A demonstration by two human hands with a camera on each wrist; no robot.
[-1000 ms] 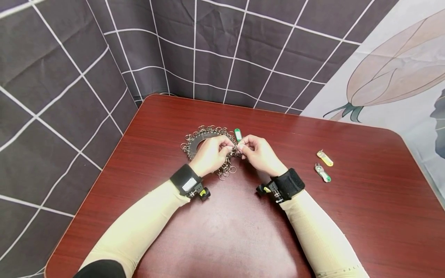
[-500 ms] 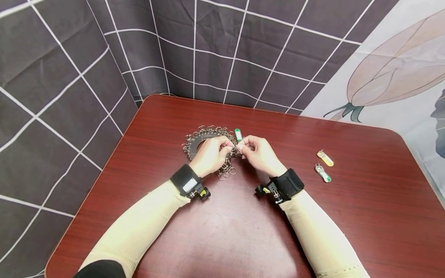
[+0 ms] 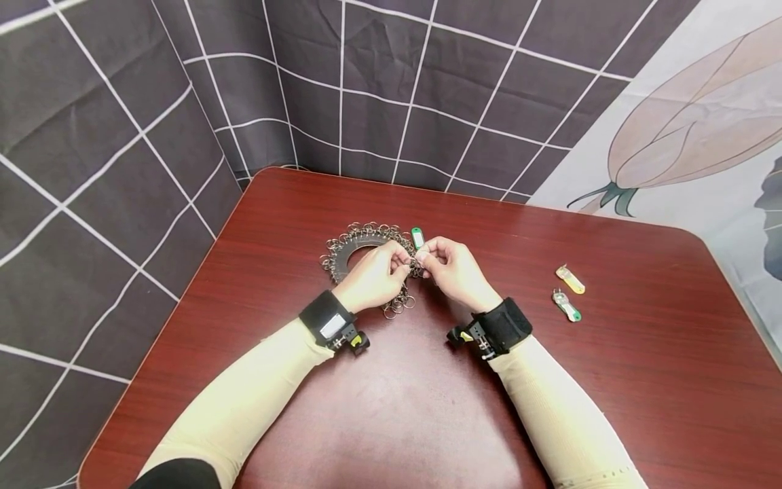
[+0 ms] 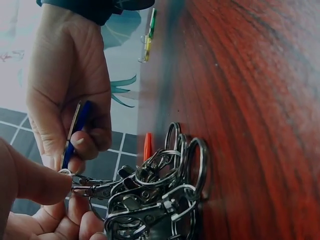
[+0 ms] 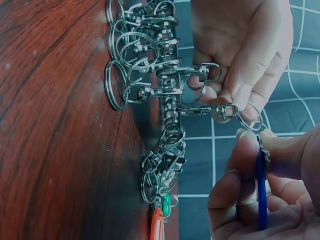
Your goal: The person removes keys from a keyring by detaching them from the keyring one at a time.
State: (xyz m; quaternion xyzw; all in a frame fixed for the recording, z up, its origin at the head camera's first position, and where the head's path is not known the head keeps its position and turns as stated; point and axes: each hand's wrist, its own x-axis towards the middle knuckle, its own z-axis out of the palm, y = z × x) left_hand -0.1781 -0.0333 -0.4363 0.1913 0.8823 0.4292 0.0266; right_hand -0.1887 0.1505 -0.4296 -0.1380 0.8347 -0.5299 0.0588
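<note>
Blue key tag (image 5: 261, 192), seemingly pointing away, pinched by right hand (image 3: 455, 272); left hand (image 3: 369, 275) pinches clip (image 5: 212, 111).

Red-brown wood table (image 3: 611, 380) is carrying a ring disc (image 3: 348, 252) hung with metal clips, lying left of centre. Green tag (image 3: 418, 237) is sitting at the disc's far edge. Yellow tag (image 3: 571, 279) and green-white tag (image 3: 566, 305) are lying close together, well right.

Shiny metal clip rings (image 5: 150, 65) lie on a glossy wood-grain table (image 3: 611, 380); the blue tag (image 5: 261, 192) looks plastic.
</note>
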